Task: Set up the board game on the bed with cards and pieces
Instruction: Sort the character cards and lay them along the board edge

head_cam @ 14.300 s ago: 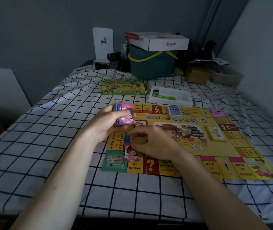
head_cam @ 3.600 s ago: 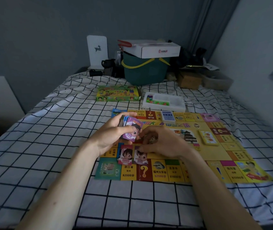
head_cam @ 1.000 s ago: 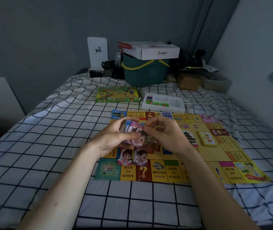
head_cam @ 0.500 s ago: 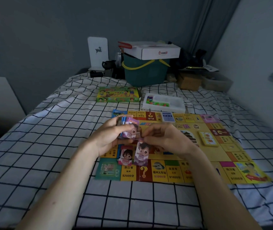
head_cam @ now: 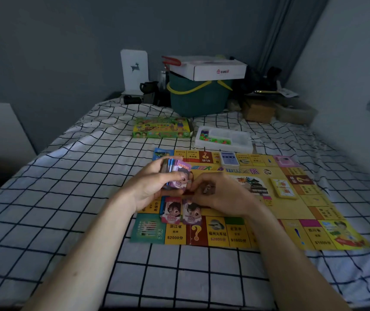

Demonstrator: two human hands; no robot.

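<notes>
- A bed [head_cam: 67,198] with a white sheet and dark squares is seen, and a yellow game board [head_cam: 291,212] is laid flat on it, toward the near right side.
- A thick stack of play money [head_cam: 175,173] is gripped in the left hand [head_cam: 152,187], with the thumb pressed on the purple top note.
- The stack is held up above the left side of the board.
- The right hand [head_cam: 222,196] is held low over the board, just beside the left hand, with its fingers curled. Something dark looks to be pinched at its fingertips, but what it is cannot be told.
- Two small piles of money [head_cam: 180,212] are laid side by side on the board near its near left corner, just below the hands.
- A blue deck of cards [head_cam: 229,158] is set at the far edge of the board.
- A yellow deck of cards [head_cam: 283,187] is set on the right part of the board.
- A white tray [head_cam: 235,140] with small green and red pieces is placed on the bed just past the far edge of the board.
- A green game box [head_cam: 161,130] is laid on the bed to the left of the tray.
- A green basket [head_cam: 198,99] with a white carton [head_cam: 208,68] on top is seen at the far end of the bed.
</notes>
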